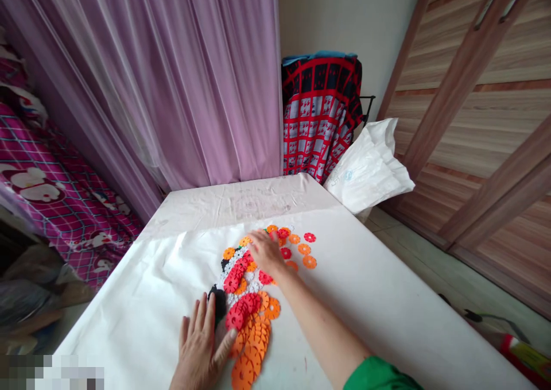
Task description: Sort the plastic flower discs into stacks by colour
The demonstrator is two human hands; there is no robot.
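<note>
Flat notched plastic discs in several colours lie in a long heap on the white table cover. Orange discs [256,344] overlap in a row at the near end, with red discs [243,309] just beyond them. White discs [235,259] and black discs [219,304] run along the left side. My left hand [200,338] rests flat, fingers spread, its fingertips at the black discs and its thumb beside the orange ones. Farther off, my right hand [266,252] reaches over the far part of the heap, fingers extended and touching discs there. Its palm hides some of them.
Loose orange discs [309,261] and a red disc [310,237] lie right of the heap. The table [365,275] has a white bag [365,166] at its far right corner. Behind are a purple curtain [215,80], a cloth-draped object [318,114] and a wooden wardrobe [473,108].
</note>
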